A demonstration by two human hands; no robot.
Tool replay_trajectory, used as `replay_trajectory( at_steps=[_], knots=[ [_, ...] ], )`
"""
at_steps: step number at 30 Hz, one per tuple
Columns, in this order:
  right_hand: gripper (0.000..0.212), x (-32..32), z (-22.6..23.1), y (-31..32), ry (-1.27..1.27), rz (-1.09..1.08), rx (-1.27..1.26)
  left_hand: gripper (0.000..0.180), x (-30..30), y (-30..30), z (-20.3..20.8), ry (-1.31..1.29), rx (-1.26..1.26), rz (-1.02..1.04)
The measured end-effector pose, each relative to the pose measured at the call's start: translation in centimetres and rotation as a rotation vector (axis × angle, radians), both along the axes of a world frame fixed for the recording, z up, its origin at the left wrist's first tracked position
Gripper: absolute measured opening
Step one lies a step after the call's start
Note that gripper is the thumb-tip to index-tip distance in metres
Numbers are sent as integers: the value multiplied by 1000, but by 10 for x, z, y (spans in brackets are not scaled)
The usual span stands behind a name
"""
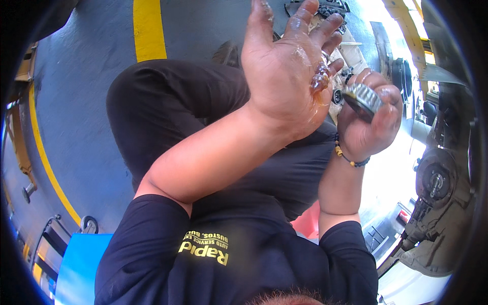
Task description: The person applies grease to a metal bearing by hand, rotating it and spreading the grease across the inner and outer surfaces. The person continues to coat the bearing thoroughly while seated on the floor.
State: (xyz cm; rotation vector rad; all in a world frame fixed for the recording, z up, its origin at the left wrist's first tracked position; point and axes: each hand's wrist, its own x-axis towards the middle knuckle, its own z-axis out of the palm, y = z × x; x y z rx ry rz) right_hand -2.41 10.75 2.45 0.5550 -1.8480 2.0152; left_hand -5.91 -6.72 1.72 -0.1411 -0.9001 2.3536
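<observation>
Head view: yellow lettering (207,248) is running upside down across the chest of the wearer's dark shirt (264,259), a large line sitting with smaller lines. The left hand (284,76) is lying wide, palm toward the camera, its fingers pointing to the top edge and spreading a little. A reddish-brown smear of grease (319,81) is sitting on the little-finger side of that palm; the skin around it is shining. The right hand (373,124) is gripping a ribbed metal roller bearing (364,98), which is tilting just beside the left palm, a narrow gap showing between. A bracelet (351,161) of dark and gold beads is circling the right wrist. Beyond the hands, loose parts are lying on a pale surface; whether it is forming a tray or a flat sheet, cannot tell. A yellow stripe (150,30) is crossing the blue-grey floor (91,101).
</observation>
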Motion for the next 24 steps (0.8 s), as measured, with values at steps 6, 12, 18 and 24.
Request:
replay_trajectory(
  at_steps=[6,12,18,24],
  knots=[
    [40,4,8,-14,276,-84,633,84,1,22,-22,333,-166,281],
    [31,3,5,-14,177,-60,315,82,3,17,-10,233,-286,214],
    [40,-1,19,-18,401,11,639,81,4,16,-11,230,-314,215],
    [40,-2,11,-17,384,-107,631,81,4,19,-10,222,-301,205]
  ],
)
